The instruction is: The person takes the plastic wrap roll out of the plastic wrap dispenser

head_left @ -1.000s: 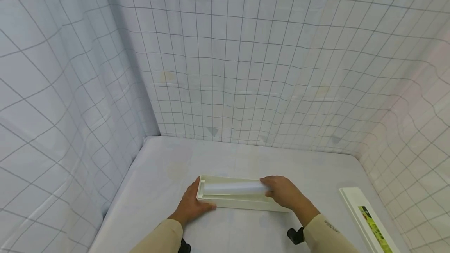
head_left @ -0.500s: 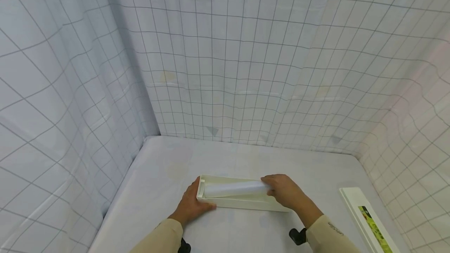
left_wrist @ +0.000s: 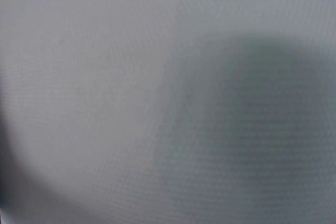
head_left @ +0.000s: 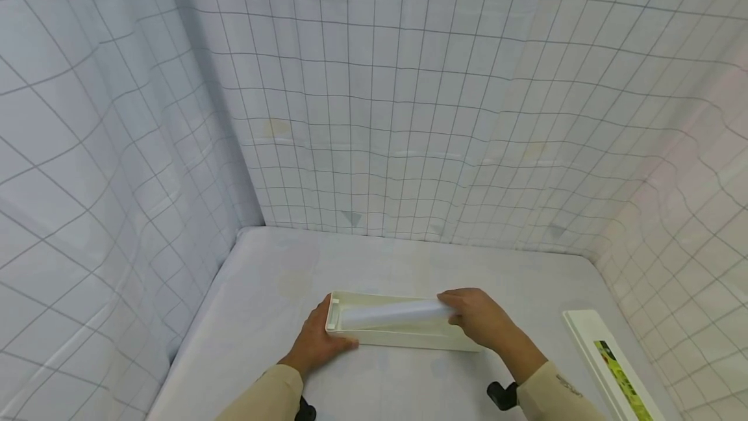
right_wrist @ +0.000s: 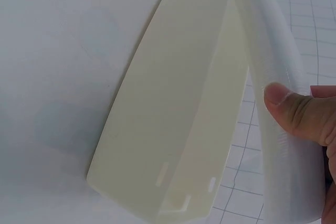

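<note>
A long cream plastic box (head_left: 409,340) lies open on the white-covered table. My left hand (head_left: 317,340) grips its left end, with the thumb along the near wall. A roll of clear plastic wrap (head_left: 391,314) slants up out of the box: its left end is still inside, its right end raised. My right hand (head_left: 484,321) holds that raised end. The right wrist view shows the thumb (right_wrist: 296,111) pressed on the wrap, with the other fingers mostly hidden behind the roll. Only blurred pale cloth fills the left wrist view.
A long cream lid (head_left: 608,362) with a yellow-green label lies at the table's right side. White grid-patterned curtains (head_left: 374,115) enclose the back and both sides. A black wrist mount (head_left: 502,395) sits by the right sleeve.
My right hand has moved slightly right and up, raising the right end of the wrap roll, so the roll tilts more. The left hand and box have stayed put.
</note>
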Tool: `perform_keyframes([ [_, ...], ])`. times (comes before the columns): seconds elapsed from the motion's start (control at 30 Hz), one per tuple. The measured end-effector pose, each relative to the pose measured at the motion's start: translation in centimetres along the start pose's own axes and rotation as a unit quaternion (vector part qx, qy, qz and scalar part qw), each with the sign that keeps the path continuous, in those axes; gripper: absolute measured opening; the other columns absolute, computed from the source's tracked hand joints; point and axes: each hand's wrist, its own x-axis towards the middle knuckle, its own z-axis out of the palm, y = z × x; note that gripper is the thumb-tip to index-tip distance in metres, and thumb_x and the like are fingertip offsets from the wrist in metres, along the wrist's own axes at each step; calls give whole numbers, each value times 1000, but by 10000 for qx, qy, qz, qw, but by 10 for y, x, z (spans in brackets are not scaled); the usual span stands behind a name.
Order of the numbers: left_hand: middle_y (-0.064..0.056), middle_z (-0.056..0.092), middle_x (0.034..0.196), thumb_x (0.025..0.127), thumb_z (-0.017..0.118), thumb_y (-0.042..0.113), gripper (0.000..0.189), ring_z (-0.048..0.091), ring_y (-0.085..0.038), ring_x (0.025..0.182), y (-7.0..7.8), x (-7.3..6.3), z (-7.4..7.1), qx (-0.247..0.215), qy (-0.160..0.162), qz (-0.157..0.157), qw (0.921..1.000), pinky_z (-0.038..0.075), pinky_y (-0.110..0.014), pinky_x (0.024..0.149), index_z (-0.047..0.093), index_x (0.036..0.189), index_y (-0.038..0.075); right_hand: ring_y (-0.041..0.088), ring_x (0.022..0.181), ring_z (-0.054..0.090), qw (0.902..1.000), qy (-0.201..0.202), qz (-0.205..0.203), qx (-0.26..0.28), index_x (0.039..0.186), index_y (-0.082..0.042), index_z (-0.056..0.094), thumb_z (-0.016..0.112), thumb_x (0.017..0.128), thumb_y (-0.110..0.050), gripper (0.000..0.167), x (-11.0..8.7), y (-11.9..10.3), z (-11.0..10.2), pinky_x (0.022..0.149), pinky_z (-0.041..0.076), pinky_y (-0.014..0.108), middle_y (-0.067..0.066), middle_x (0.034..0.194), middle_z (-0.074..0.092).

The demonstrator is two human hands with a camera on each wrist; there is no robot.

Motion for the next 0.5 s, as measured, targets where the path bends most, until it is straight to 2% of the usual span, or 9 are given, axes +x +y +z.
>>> perform_keyframes([
  [0.5,-12,51,149,63,96,46,122,47,-35,138,2,0,-1,-25,-37,-53,10000,34,-62,118,28,161,19,32,109,72,9998,120,-25,124,127,-7,71,84,80,-10,49,-9,5,-4,93,58,46,10,123,74],
])
